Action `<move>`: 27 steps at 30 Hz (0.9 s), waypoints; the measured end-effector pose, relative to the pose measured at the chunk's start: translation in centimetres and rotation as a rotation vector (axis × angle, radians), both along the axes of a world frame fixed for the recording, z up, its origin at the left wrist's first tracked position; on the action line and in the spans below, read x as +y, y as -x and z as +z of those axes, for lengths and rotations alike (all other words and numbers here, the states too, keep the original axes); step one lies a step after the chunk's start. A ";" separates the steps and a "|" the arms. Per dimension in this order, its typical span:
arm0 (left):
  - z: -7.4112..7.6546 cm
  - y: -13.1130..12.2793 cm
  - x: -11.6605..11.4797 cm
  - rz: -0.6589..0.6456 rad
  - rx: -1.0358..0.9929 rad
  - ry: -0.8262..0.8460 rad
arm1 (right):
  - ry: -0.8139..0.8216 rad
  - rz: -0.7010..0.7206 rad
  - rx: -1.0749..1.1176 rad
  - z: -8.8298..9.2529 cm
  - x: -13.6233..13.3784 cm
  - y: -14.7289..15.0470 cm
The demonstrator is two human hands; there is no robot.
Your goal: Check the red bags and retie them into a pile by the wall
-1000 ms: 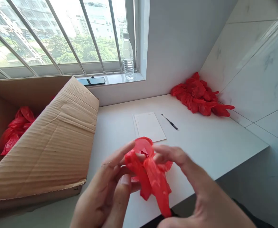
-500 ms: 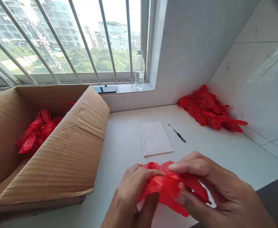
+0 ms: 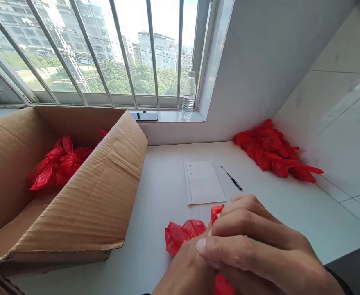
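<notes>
A crumpled red plastic bag is bunched between my two hands at the front of the table. My left hand is closed on it from below, its fingers mostly hidden behind the other hand. Across the left one lies my right hand, fingers curled together on the bag. A red tip pokes up past my right knuckles, and more red shows beneath the palm. Beyond my hands lie a white notebook and a black pen.
An open cardboard box with red bags inside stands at left. A heap of red bags lies in the back right corner. On the sill of the barred window are a phone and a water bottle.
My hands have come together, the right now overlapping the left. The bag, earlier spread between them, is bunched up and mostly covered. The view has shifted slightly.
</notes>
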State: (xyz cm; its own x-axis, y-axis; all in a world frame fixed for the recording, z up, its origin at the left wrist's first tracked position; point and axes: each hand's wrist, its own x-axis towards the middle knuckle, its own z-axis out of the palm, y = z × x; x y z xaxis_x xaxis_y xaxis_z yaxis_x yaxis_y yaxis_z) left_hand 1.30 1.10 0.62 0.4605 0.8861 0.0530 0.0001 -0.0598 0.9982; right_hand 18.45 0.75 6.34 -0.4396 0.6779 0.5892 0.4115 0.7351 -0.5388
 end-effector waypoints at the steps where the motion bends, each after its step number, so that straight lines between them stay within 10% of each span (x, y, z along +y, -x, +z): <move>1: 0.0 0.3 -0.2 0.017 0.005 0.016 | 0.000 -0.006 -0.021 0.1 0.2 -0.1; 11: 0.7 1.3 1.3 0.133 -0.235 0.544 | 0.310 -0.021 0.060 -2.0 2.1 -1.8; 22: 0.5 1.9 2.1 0.151 -0.276 0.409 | 0.477 -0.083 0.049 -4.5 2.3 -0.6; 27: 0.1 2.3 2.0 0.126 -0.121 0.536 | 0.279 -0.046 0.145 -4.6 1.3 0.1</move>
